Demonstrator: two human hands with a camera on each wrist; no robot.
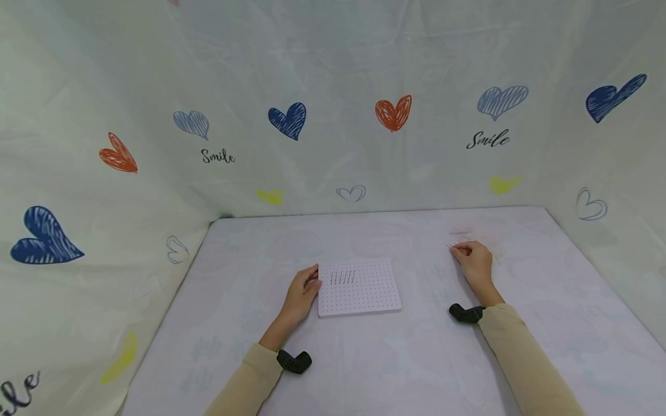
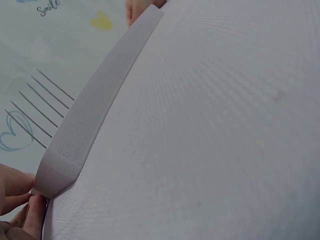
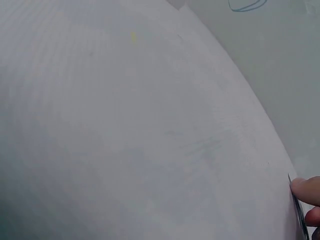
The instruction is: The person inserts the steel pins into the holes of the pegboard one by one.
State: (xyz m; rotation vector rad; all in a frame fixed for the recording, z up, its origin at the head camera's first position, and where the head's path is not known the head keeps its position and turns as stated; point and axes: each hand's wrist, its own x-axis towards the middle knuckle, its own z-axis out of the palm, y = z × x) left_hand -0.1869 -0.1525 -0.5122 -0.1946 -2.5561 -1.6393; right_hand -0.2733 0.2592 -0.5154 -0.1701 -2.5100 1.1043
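A white pegboard [image 1: 364, 297] with rows of small holes lies on the table. Several thin dark needles [image 1: 343, 278] stand upright in one row near its upper left, and in the left wrist view the needles [image 2: 45, 117] rise from the board's top face. My left hand [image 1: 300, 296] holds the board by its left edge, thumb and fingers at the corner. Off to the right, my right hand [image 1: 474, 263] pinches thin dark needles [image 3: 299, 212] between thumb and fingers, low over the table. Their tips poke out past the fingertips; the palm hides the rest.
The pale table [image 1: 416, 358] reaches back to a white curtain [image 1: 333, 63] printed with hearts and words. A reddish smudge [image 1: 462, 232] marks the tabletop beyond my right hand. Each wrist wears a black camera mount [image 1: 294, 362].
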